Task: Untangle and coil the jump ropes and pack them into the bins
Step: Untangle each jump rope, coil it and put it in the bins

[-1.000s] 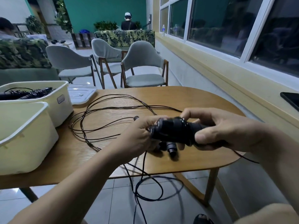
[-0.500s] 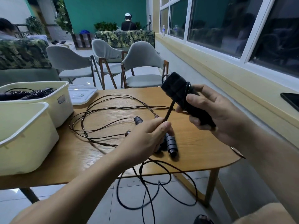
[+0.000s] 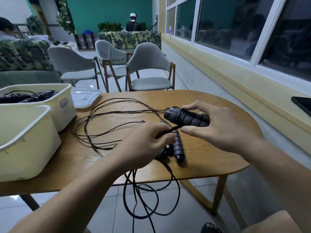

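My right hand (image 3: 217,128) holds a pair of black foam jump rope handles (image 3: 188,118) level above the table, with a turn of black rope around their left end. My left hand (image 3: 148,143) pinches that black rope (image 3: 170,130) just below the handles; the rope drops over the table edge in loops (image 3: 151,199) toward the floor. A second jump rope's handle (image 3: 178,147) lies on the wooden table (image 3: 210,158) beside my left hand, partly hidden by it. Its thin cord (image 3: 107,118) sprawls in tangled loops across the tabletop.
Two cream plastic bins stand at the left: the near bin (image 3: 25,145) shows nothing inside, the far bin (image 3: 55,100) holds coiled ropes. A clear lid (image 3: 84,98) lies behind them. Grey chairs (image 3: 148,73) stand beyond the table; a dark tablet (image 3: 303,105) rests on the window ledge.
My right hand lowered the handles from a raised, tilted pose to level above the table. My left hand kept pinching the rope and the hanging loops shifted.
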`<act>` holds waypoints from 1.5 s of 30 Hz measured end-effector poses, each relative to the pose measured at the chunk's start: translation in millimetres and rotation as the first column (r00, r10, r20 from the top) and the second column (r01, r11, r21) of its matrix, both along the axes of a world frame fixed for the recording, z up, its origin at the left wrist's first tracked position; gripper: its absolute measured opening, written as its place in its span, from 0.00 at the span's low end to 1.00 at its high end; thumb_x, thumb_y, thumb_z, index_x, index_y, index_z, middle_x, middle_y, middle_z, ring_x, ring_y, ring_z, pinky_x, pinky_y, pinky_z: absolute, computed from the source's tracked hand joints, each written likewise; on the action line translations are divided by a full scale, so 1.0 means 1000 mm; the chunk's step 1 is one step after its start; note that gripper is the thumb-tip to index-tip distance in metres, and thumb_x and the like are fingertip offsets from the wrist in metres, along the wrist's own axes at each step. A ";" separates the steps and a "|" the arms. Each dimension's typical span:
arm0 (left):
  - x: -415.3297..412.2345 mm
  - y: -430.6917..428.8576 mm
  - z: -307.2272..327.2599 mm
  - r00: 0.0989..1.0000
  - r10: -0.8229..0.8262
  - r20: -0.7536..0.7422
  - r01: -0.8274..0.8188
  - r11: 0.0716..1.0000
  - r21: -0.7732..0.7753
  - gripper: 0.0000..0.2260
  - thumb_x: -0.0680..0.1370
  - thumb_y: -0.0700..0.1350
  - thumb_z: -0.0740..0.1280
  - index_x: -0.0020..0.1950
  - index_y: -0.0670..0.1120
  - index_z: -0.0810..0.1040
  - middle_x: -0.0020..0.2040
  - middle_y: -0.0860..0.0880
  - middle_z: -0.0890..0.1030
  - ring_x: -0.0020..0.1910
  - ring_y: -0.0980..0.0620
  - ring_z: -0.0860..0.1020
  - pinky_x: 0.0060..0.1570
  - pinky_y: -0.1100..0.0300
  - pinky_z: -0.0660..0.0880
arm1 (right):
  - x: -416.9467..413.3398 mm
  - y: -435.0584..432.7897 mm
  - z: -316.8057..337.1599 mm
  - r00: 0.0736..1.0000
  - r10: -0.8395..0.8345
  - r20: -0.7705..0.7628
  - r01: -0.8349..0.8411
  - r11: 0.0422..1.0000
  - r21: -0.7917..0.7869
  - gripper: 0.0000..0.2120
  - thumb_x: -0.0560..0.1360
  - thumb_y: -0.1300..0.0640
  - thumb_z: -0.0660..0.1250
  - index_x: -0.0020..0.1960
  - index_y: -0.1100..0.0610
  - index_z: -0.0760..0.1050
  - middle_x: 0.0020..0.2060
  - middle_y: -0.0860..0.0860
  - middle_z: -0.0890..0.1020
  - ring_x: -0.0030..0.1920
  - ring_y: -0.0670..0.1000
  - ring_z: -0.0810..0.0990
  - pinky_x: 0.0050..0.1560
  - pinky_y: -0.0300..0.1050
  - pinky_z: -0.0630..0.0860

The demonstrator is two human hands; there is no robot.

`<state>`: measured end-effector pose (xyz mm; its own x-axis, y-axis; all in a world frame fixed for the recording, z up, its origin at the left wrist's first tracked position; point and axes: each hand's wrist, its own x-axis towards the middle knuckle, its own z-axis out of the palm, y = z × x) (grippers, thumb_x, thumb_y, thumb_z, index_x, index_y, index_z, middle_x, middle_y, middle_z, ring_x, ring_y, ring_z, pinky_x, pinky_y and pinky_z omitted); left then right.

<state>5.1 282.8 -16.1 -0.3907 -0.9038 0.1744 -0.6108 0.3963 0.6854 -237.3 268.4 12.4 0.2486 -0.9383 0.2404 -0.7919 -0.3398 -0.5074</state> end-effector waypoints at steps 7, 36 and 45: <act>0.009 0.000 0.006 0.999 -0.041 0.024 0.043 0.994 -0.097 0.07 0.83 0.54 0.69 0.47 0.56 0.84 0.38 0.53 0.83 0.38 0.53 0.80 0.41 0.44 0.78 | -0.013 -0.002 0.015 0.978 0.202 -0.057 -0.164 0.906 0.391 0.22 0.70 0.30 0.76 0.62 0.25 0.75 0.48 0.42 0.87 0.46 0.42 0.84 0.48 0.44 0.77; -0.026 0.003 -0.007 0.998 0.026 -0.061 -0.029 0.998 -0.051 0.08 0.86 0.52 0.62 0.52 0.50 0.74 0.34 0.53 0.74 0.32 0.64 0.79 0.30 0.72 0.74 | 0.006 0.009 0.010 0.441 0.175 0.880 -0.608 0.779 0.149 0.24 0.82 0.49 0.68 0.74 0.60 0.71 0.55 0.71 0.77 0.34 0.53 0.68 0.27 0.42 0.61; -0.034 0.007 -0.007 0.997 0.057 0.055 -0.056 0.998 -0.022 0.09 0.87 0.56 0.59 0.50 0.53 0.71 0.39 0.47 0.80 0.37 0.49 0.81 0.44 0.41 0.82 | 0.012 0.015 0.011 0.604 0.038 0.796 -0.291 0.940 0.176 0.27 0.72 0.44 0.76 0.70 0.47 0.76 0.49 0.62 0.87 0.34 0.54 0.71 0.31 0.45 0.64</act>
